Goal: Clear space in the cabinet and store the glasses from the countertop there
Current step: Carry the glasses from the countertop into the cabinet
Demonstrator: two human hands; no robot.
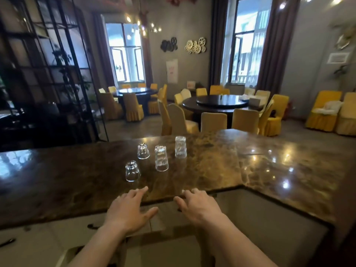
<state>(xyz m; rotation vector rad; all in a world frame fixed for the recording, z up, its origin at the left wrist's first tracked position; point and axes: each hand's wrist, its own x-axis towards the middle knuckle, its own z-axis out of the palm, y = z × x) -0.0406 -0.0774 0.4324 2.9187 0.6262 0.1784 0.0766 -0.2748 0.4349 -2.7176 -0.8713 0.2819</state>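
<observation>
Head cam view: both hands are out in front at the bottom middle of the frame, palms down, fingers spread, holding nothing. The left hand (pixel 128 210) sits over the near edge of the countertop (pixel 260 164), fingertips reaching onto the brown marble. The right hand (pixel 198 206) is just beside it, to the right, fingers also at that edge.

The glasses are all upside down on the countertop, in the middle of the frame, just above the hands. Nearest one is a short glass (pixel 132 171), a bit up and left of the left hand. Behind it is another short glass (pixel 143 150). Right of those are what look like two stacked pairs: a near stack (pixel 161 158) and a far stack (pixel 180 147), each standing apart from the others.

Lower left, under the counter edge, there are pale cabinet fronts (pixel 38 245) with dark handles, kinda blurry. Past the counter it's a dining room with round tables (pixel 221 105) and yellow covered chairs (pixel 213 122).
</observation>
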